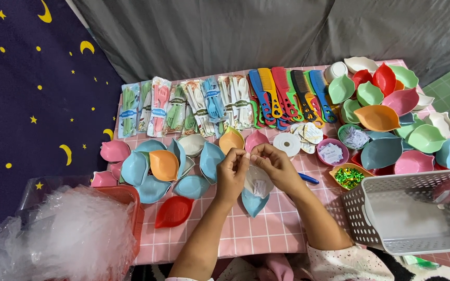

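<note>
At the far left, a heap of clear plastic bags (74, 234) is seen spilling from a red tub (128, 200). On the pink checked worktop (266, 229), a cluster of leaf-shaped dishes (157, 166) in blue, orange and pink is laid out, with a red leaf dish (174, 212) set apart in front. Behind them, packets of plastic cutlery (183, 109) are lined up, followed by a row of coloured combs (287, 96).

In the middle, a clear wrapper (256, 179) is pinched at its top by the fingertips of the left hand (232, 174) and the right hand (277, 166), both grips clenched on it. A blue leaf dish (254, 200) is enclosed in the wrapper, hanging just below the grips.

To the right, a blue pen (308, 179), a small bowl of green-gold ties (348, 177), a second pile of leaf dishes (391, 114) and a white slotted basket (417, 213) are placed.
</note>
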